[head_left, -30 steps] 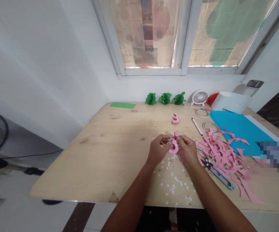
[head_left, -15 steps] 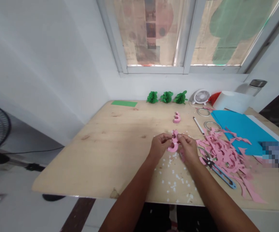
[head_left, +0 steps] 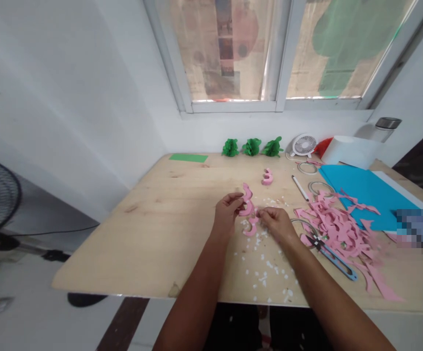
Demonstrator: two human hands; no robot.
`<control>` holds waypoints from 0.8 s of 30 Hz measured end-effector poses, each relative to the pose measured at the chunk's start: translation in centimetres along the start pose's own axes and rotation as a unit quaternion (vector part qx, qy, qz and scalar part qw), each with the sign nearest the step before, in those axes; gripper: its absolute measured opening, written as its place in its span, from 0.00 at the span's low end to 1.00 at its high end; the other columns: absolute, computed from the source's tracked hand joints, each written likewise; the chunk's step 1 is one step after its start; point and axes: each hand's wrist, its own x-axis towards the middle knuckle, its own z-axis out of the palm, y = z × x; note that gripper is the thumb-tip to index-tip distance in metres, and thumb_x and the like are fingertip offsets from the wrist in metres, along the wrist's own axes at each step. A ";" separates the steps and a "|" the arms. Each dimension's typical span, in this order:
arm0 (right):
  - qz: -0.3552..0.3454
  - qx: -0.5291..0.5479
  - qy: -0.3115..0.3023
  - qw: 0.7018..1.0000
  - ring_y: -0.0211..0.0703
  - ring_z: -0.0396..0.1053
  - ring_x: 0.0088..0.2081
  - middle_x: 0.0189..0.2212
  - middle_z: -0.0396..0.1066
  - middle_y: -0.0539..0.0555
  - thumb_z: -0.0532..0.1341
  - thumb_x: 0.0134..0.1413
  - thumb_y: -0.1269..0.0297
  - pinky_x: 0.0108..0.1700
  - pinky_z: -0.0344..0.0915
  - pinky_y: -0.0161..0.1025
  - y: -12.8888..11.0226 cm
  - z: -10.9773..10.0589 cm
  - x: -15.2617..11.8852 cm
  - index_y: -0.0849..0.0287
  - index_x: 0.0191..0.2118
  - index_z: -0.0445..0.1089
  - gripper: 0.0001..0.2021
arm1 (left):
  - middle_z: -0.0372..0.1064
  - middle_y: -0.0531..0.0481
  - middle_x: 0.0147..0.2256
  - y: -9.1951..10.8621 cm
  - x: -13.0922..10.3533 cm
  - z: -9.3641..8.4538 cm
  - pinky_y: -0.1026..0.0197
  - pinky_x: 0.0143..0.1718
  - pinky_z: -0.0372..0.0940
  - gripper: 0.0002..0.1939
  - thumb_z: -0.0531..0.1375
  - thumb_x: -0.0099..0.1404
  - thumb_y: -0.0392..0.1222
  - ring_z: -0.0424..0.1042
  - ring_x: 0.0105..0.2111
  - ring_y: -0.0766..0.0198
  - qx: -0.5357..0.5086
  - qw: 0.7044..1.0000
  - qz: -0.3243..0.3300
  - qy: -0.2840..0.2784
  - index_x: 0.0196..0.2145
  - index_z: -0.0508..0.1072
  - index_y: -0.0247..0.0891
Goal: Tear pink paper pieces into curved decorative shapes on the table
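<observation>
Nearest the body, below both hands, white scraps (head_left: 264,275) are scattered on the worktop (head_left: 152,239). To the right of the right hand's grip, slightly nearer the body, scissors (head_left: 337,262) with light-blue handles lie against a heap of pink offcuts (head_left: 343,226).

The left hand (head_left: 228,214) pinches a curved pink piece (head_left: 247,207) between thumb and fingers, its scalloped side standing out beyond the grip, toward the right hand. The right hand (head_left: 276,223) has its fingertips drawn together beside a smaller pink curl (head_left: 250,229), which lies just below the left grip; I cannot tell whether they pinch it or only touch it. Nor is it clear whether the two pink pieces touch.

To handle these well, I would keep the left pinch light and close to the edge, so the curves don't crease, let the right fingertips do the fine adjusting, and keep the white scraps off the pink surfaces.

Farther out, beyond the gap between the two grips, another pink piece (head_left: 268,177) rests on the worktop, with a white pen (head_left: 300,187) to its right. Farthest from the grips, three green paper shapes (head_left: 251,146) stand along the wall beside a small white fan (head_left: 304,145).
</observation>
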 end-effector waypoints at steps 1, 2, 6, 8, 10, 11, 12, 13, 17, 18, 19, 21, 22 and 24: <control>-0.026 -0.050 0.006 0.998 0.36 0.57 0.20 0.13 0.63 0.48 0.57 0.45 0.58 0.24 0.49 0.34 -0.1 -0.1 -0.1 0.57 0.16 0.68 0.14 | 0.66 0.54 0.20 0.0 0.0 0.0 0.69 0.23 0.56 0.14 0.64 0.43 0.39 0.64 0.20 0.73 0.002 1.000 0.002 -0.003 0.30 0.72 0.33; -0.046 -0.090 0.020 0.995 0.37 0.59 0.21 0.15 0.65 0.49 0.58 0.45 0.60 0.25 0.51 0.35 -0.1 -0.3 -0.1 0.57 0.16 0.68 0.12 | 0.66 0.54 0.20 -0.1 0.0 0.1 0.69 0.23 0.56 0.14 0.64 0.43 0.39 0.64 0.20 0.72 0.005 1.000 0.002 -0.007 0.31 0.72 0.33; -0.052 -0.079 0.112 0.989 0.44 0.66 0.33 0.30 0.73 0.53 0.57 0.44 0.60 0.36 0.58 0.37 -0.1 -1.1 0.4 0.56 0.26 0.73 0.10 | 0.66 0.54 0.19 -0.3 -0.1 0.2 0.69 0.23 0.56 0.12 0.64 0.43 0.39 0.64 0.20 0.73 0.019 1.000 -0.003 -0.014 0.29 0.72 0.33; -0.009 0.017 0.130 0.991 0.44 0.67 0.33 0.30 0.73 0.55 0.57 0.45 0.57 0.35 0.59 0.38 0.0 -1.3 0.7 0.59 0.29 0.73 0.12 | 0.66 0.55 0.19 -0.5 -0.2 0.2 0.69 0.23 0.56 0.12 0.64 0.44 0.38 0.64 0.19 0.73 0.019 1.000 -0.004 -0.020 0.29 0.72 0.33; 0.028 0.111 0.117 0.987 0.43 0.67 0.31 0.28 0.73 0.55 0.58 0.45 0.54 0.32 0.59 0.37 0.0 -1.3 1.0 0.60 0.29 0.73 0.14 | 0.66 0.55 0.19 -0.7 -0.2 0.3 0.69 0.22 0.56 0.12 0.63 0.45 0.38 0.64 0.20 0.73 0.023 0.999 -0.001 -0.032 0.30 0.71 0.33; 0.042 0.142 0.095 0.984 0.42 0.67 0.30 0.27 0.73 0.54 0.59 0.44 0.54 0.31 0.59 0.36 -0.1 -1.2 1.0 0.60 0.30 0.73 0.14 | 0.66 0.55 0.19 -0.9 -0.3 0.4 0.69 0.22 0.56 0.12 0.63 0.45 0.38 0.64 0.20 0.73 0.028 0.999 0.000 -0.041 0.30 0.71 0.33; 0.053 0.161 0.072 0.983 0.42 0.67 0.29 0.26 0.72 0.54 0.59 0.43 0.53 0.30 0.58 0.35 -0.3 -1.2 0.9 0.60 0.30 0.73 0.15 | 0.66 0.55 0.19 -1.0 -0.3 0.5 0.69 0.23 0.57 0.11 0.63 0.45 0.38 0.64 0.19 0.73 0.034 0.998 0.001 -0.051 0.30 0.71 0.34; 0.061 0.171 0.048 0.982 0.41 0.66 0.29 0.26 0.72 0.53 0.60 0.43 0.53 0.29 0.58 0.35 -0.4 -1.1 0.9 0.61 0.31 0.73 0.15 | 0.66 0.55 0.19 -1.1 -0.4 0.6 0.69 0.23 0.57 0.11 0.63 0.45 0.38 0.64 0.19 0.72 0.042 0.997 0.002 -0.059 0.30 0.71 0.34; 0.063 0.186 0.001 0.981 0.36 0.62 0.24 0.21 0.68 0.50 0.61 0.42 0.54 0.26 0.54 0.33 -1.0 -0.7 0.5 0.61 0.27 0.70 0.13 | 0.66 0.55 0.18 -1.5 -0.7 1.3 0.68 0.22 0.58 0.09 0.62 0.46 0.37 0.64 0.18 0.72 0.079 0.994 0.006 -0.073 0.28 0.71 0.34; 0.058 0.186 -0.004 0.981 0.34 0.59 0.22 0.19 0.65 0.48 0.61 0.42 0.54 0.24 0.52 0.32 -1.1 -0.6 0.4 0.61 0.24 0.68 0.13 | 0.66 0.55 0.17 -1.6 -0.7 1.4 0.68 0.22 0.58 0.09 0.62 0.46 0.36 0.64 0.18 0.72 0.088 0.993 0.009 -0.075 0.28 0.71 0.34; 0.051 0.187 -0.006 0.981 0.33 0.56 0.20 0.17 0.62 0.46 0.62 0.42 0.55 0.23 0.49 0.32 -1.0 -0.5 0.3 0.60 0.21 0.65 0.13 | 0.66 0.55 0.17 -1.6 -0.8 1.5 0.68 0.22 0.59 0.08 0.61 0.46 0.36 0.64 0.18 0.72 0.097 0.992 0.012 -0.078 0.28 0.71 0.34; 0.040 0.187 -0.006 0.981 0.31 0.50 0.17 0.13 0.54 0.43 0.62 0.42 0.55 0.21 0.44 0.32 -0.8 -0.4 0.3 0.59 0.18 0.59 0.16 | 0.66 0.56 0.18 -1.7 -0.9 1.7 0.68 0.22 0.60 0.08 0.60 0.46 0.35 0.65 0.18 0.71 0.116 0.990 0.023 -0.081 0.28 0.70 0.34; 0.037 0.189 -0.004 0.981 0.30 0.47 0.17 0.13 0.52 0.42 0.62 0.41 0.55 0.21 0.43 0.32 -0.7 -0.3 0.3 0.59 0.17 0.57 0.17 | 0.66 0.56 0.18 -1.8 -1.0 1.7 0.68 0.22 0.60 0.07 0.60 0.47 0.35 0.65 0.18 0.71 0.124 0.988 0.029 -0.082 0.28 0.70 0.34; 0.035 0.193 0.001 0.981 0.30 0.46 0.17 0.13 0.50 0.42 0.62 0.41 0.55 0.20 0.41 0.32 -0.5 -0.3 0.3 0.58 0.17 0.55 0.17 | 0.66 0.56 0.18 -1.8 -1.0 1.7 0.68 0.23 0.60 0.06 0.59 0.48 0.35 0.65 0.19 0.71 0.140 0.986 0.041 -0.084 0.28 0.70 0.34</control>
